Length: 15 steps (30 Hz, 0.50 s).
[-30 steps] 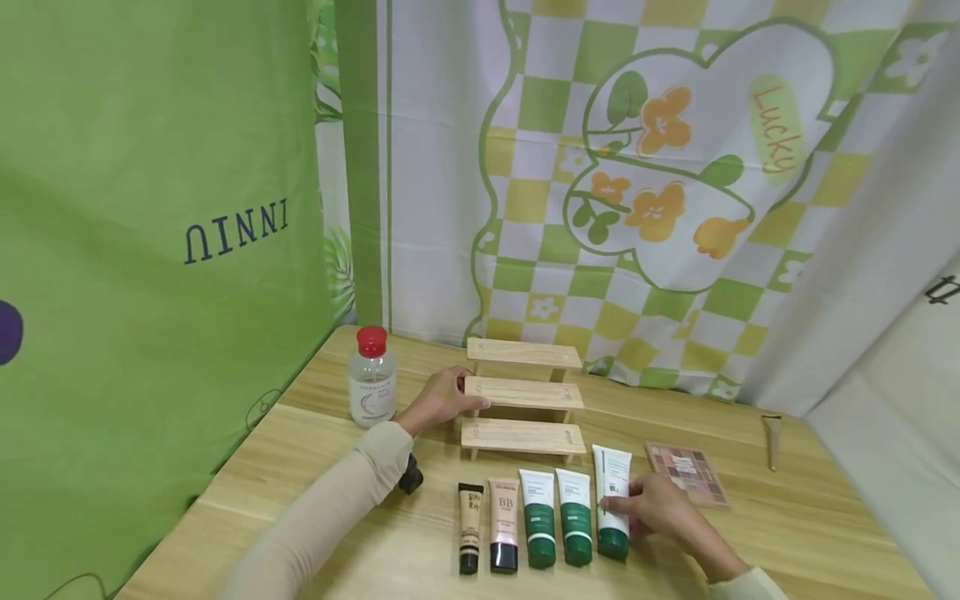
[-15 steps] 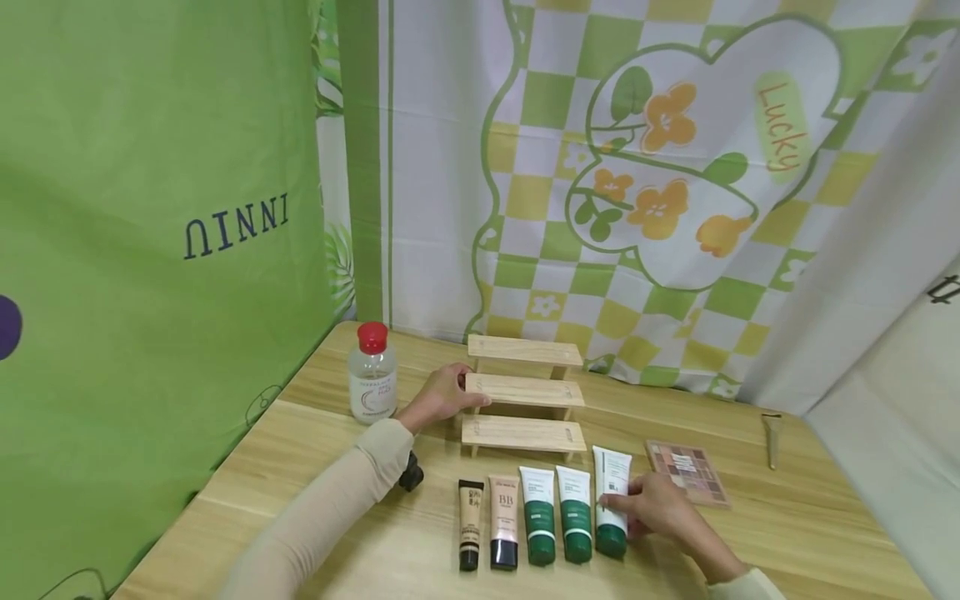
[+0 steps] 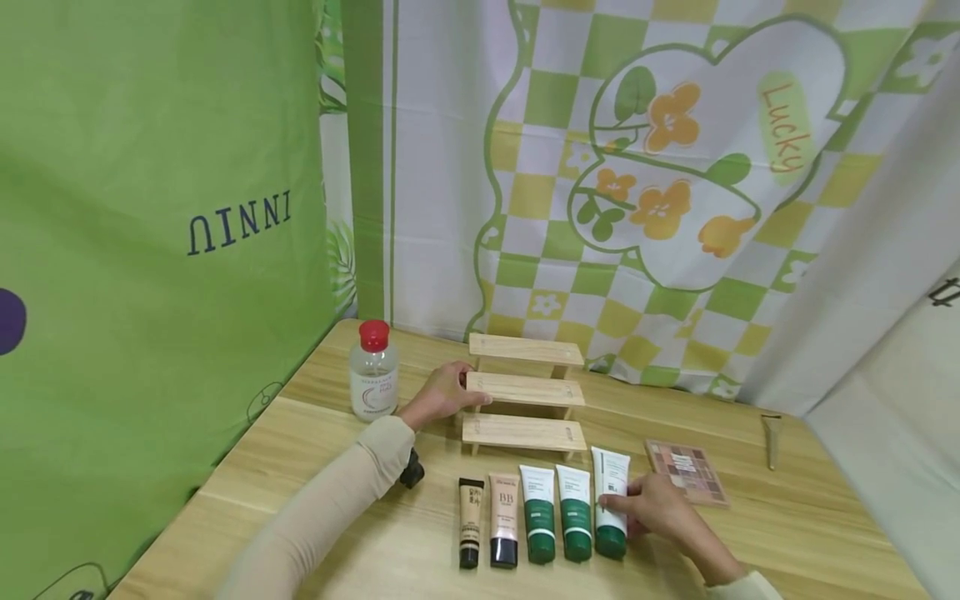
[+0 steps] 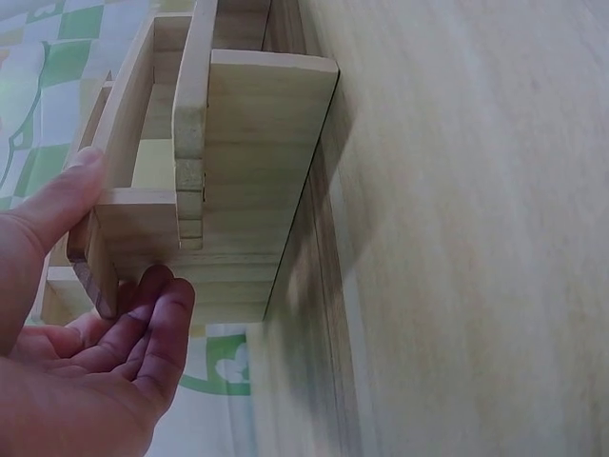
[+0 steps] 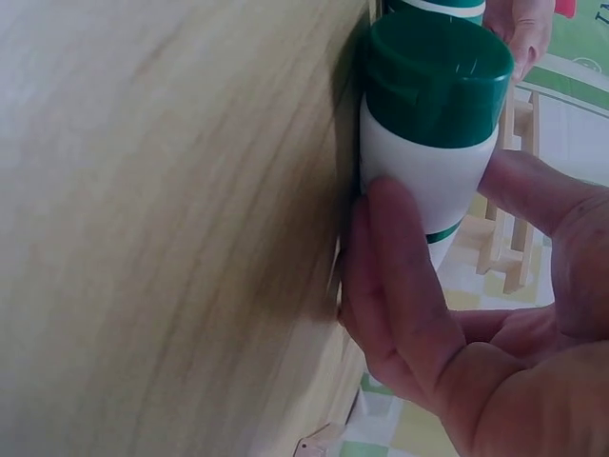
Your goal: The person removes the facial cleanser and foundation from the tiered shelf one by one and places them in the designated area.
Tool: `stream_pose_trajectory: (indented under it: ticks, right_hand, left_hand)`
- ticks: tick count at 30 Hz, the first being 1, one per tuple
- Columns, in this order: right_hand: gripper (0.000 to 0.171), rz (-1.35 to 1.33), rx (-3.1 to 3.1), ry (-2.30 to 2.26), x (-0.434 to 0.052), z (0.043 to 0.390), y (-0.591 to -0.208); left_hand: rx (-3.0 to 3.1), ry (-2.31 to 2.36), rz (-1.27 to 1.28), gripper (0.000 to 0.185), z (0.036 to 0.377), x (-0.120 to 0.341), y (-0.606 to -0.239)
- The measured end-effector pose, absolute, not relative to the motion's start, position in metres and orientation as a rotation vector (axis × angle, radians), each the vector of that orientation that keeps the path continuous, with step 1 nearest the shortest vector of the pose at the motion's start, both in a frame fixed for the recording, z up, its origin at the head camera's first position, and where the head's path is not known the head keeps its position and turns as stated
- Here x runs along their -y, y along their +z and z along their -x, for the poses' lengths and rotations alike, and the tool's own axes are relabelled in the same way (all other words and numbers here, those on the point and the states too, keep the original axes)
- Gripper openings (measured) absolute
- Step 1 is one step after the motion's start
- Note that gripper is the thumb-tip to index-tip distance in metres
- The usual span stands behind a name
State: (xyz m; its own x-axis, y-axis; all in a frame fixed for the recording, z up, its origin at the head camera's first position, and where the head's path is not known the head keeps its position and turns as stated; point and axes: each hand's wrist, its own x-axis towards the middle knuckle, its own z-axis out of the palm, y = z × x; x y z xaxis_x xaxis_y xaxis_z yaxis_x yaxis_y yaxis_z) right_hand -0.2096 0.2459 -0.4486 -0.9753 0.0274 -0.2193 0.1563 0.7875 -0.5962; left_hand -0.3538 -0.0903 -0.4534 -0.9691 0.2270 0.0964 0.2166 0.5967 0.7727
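Note:
My left hand (image 3: pixel 444 392) grips the left end of the middle step of a small wooden three-step rack (image 3: pixel 525 390) standing at the back of the table. In the left wrist view the thumb lies on top of that step and the fingers (image 4: pixel 162 324) curl under the rack (image 4: pixel 247 143). My right hand (image 3: pixel 648 507) holds the rightmost white tube with a green cap (image 3: pixel 612 471), which lies flat on the table. Up close, its fingers (image 5: pixel 395 257) and thumb clasp the tube (image 5: pixel 433 114) just behind the cap.
Left of the held tube lie two more green-capped tubes (image 3: pixel 557 515), a BB tube (image 3: pixel 503 518) and a black-capped tube (image 3: pixel 470 521). A red-capped clear bottle (image 3: pixel 372 371) stands left of the rack. An eyeshadow palette (image 3: pixel 686 471) and a brush (image 3: pixel 771 437) lie on the right.

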Motion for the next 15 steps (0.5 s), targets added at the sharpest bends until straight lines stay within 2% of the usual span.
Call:
stream_pose_trajectory:
  ticks: [10, 15]
  right_hand:
    - [0.041, -0.038, -2.769, -0.947, -0.253, 0.207, -0.444]
    - [0.044, -0.046, -2.724, -1.051, -0.257, 0.207, -0.447]
  left_hand:
    - [-2.794, 1.350, -0.391, 0.041, 0.352, 0.088, -0.450]
    - [-2.756, 1.371, -0.357, 0.047, 0.354, 0.088, -0.451]
